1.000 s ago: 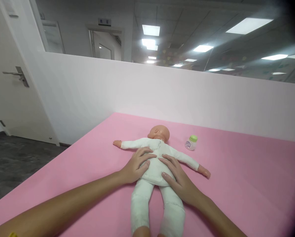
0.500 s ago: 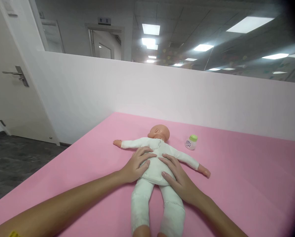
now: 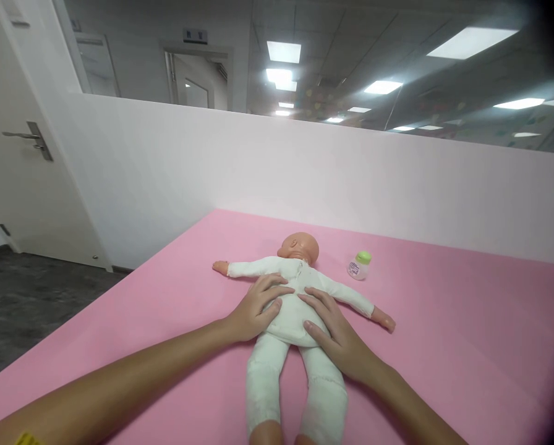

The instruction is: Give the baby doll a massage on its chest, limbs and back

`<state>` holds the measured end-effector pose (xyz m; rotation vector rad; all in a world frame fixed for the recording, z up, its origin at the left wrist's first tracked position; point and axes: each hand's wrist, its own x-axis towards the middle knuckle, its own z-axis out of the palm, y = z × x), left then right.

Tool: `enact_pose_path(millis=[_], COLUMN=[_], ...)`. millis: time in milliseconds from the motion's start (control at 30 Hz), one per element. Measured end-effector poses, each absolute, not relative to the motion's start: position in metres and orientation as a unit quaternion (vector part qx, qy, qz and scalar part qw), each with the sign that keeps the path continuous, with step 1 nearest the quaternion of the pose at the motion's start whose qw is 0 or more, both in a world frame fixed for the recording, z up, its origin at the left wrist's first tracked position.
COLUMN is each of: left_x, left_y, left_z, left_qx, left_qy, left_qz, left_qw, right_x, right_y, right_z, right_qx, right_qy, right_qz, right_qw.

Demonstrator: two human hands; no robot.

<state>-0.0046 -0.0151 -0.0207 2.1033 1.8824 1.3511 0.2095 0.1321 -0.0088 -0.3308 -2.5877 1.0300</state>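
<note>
Doll (image 3: 292, 306) lying face up mid-table (image 3: 444, 346), arms spread. Left hand (image 3: 258, 307) and right hand (image 3: 335, 334) rest open, palms flat on its belly. Good practice: even, gentle pressure, fingers relaxed. Bottle (image 3: 359, 266) stands far right.

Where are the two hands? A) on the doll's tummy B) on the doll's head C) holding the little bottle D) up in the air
A: the left hand and right hand both lie flat on the belly of the doll, which lies on the pink mat, apart from the bottle.
</note>
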Motion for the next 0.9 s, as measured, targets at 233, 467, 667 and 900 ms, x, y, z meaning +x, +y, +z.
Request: enact_pose_path(millis=[233,467,667,900], left_x=[-0.0047,-0.0048,-0.005,-0.0053], left_y=[-0.0147,-0.0149,-0.0145,-0.0144], left_z=[-0.0208,-0.0213,-0.0212,-0.021], left_qx=[0.672,0.672,0.672,0.672], left_qy=[0.6,0.598,0.6,0.603], left_qz=[0.434,0.436,0.434,0.43], left_qw=[0.011,0.012,0.011,0.008], right_x=[0.2092,0.2089,0.2089,0.2094], right_y=[0.1324,0.1326,0.1325,0.1322], right_z=[-0.0093,-0.0092,-0.0097,-0.0085], right_qx=[-0.115,-0.112,-0.114,-0.114], right_qy=[-0.909,-0.91,-0.91,-0.908], right_qz=[0.362,0.361,0.36,0.365], right_qw=[0.169,0.173,0.17,0.171])
